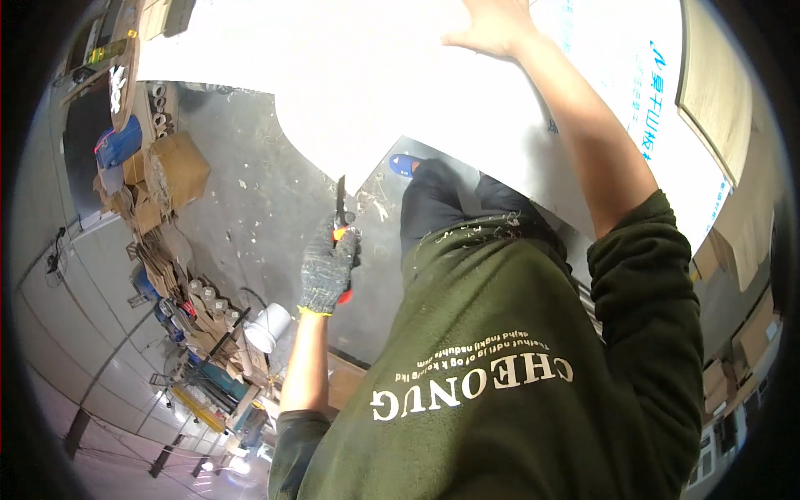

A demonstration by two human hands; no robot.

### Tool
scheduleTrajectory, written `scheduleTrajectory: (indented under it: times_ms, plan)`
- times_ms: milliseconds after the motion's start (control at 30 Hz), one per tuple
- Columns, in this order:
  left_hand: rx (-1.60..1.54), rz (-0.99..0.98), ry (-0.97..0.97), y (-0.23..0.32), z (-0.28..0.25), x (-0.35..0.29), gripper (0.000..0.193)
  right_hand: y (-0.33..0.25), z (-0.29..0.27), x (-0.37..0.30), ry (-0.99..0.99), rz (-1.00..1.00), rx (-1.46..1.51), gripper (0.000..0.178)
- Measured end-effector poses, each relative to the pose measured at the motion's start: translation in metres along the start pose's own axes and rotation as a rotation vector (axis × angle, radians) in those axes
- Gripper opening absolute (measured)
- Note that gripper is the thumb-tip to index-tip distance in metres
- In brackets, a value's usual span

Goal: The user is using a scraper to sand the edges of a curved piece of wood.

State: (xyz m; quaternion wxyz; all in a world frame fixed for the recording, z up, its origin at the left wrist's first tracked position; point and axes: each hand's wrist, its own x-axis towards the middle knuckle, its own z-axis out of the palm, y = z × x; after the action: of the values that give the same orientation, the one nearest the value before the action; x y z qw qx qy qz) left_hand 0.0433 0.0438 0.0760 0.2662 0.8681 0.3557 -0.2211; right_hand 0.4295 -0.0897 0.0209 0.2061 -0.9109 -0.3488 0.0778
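Observation:
My left hand [327,262], in a grey knit glove with a yellow cuff, is closed around the handle of a hand tool. This cutting tool [341,200] has a dark narrow blade and red, orange and black parts; its exact kind is unclear. Its blade points up beside the pointed lower corner of a large white board [350,108]. Glare washes out much of the board's surface. My bare right hand [498,29] rests flat on the board, thumb spread out, its fingertips cut off by the upper edge of the picture.
Pale shavings lie on the grey floor [250,183] and on my trousers. Cardboard boxes [177,171] stand at the left, with a white bucket [268,327] and stacked materials lower down. Wooden panels [712,100] lie along the right side. My foot in a blue slipper [403,164] shows below the board.

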Motion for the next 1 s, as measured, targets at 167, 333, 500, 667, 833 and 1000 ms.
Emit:
scheduleTrajectory:
  times_ms: [167, 333, 500, 667, 833, 1000]
  plan:
    - [-1.237, -0.192, -0.12, 0.008, 0.017, -0.022, 0.032, -0.069, 0.029, -0.072, -0.997, -0.135, 0.071, 0.095]
    - [-1.84, -0.256, -0.104, 0.043, 0.023, -0.055, 0.041, -0.12, 0.108, -0.102, -0.104, -0.72, -0.068, 0.066]
    - [-2.041, -0.315, 0.012, 0.017, 0.046, -0.066, 0.031, -0.154, 0.056, -0.078, -0.108, -0.863, 0.005, 0.049]
    - [-1.4, -0.21, 0.602, 0.01, 0.034, -0.063, 0.023, -0.223, -0.028, -0.04, -0.243, -1.054, 0.066, 0.034]
    - [-0.335, -0.073, 1.016, 0.052, -0.028, -0.06, 0.029, -0.265, -0.038, -0.021, -0.318, -1.03, 0.077, 0.033]
    - [-0.158, -0.053, 1.259, 0.045, -0.028, -0.041, 0.032, -0.284, -0.048, -0.011, -0.335, -0.963, 0.064, 0.029]
